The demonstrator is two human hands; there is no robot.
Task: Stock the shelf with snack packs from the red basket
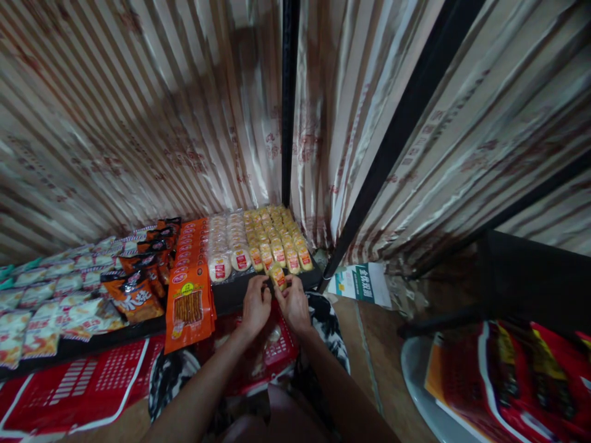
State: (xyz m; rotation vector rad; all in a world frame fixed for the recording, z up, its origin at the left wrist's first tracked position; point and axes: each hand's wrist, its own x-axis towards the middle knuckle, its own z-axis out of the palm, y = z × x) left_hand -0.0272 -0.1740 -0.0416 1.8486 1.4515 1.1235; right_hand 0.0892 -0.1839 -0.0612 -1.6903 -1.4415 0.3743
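Packet: long axis 11-to-5 o'clock
Right hand: towards 11, pinching packet
Left hand: towards 1, half-curled, hold unclear

Your right-hand grip holds a small yellow packet just in front of the black shelf; your left-hand grip is right beside it, though you can't tell whether it touches. Beyond the packet, you have rows of yellow packets, with white round packets, orange packs, orange-and-black bags and white bags following to the left. Below your hands is a red basket. Striped curtains hang behind the shelf.
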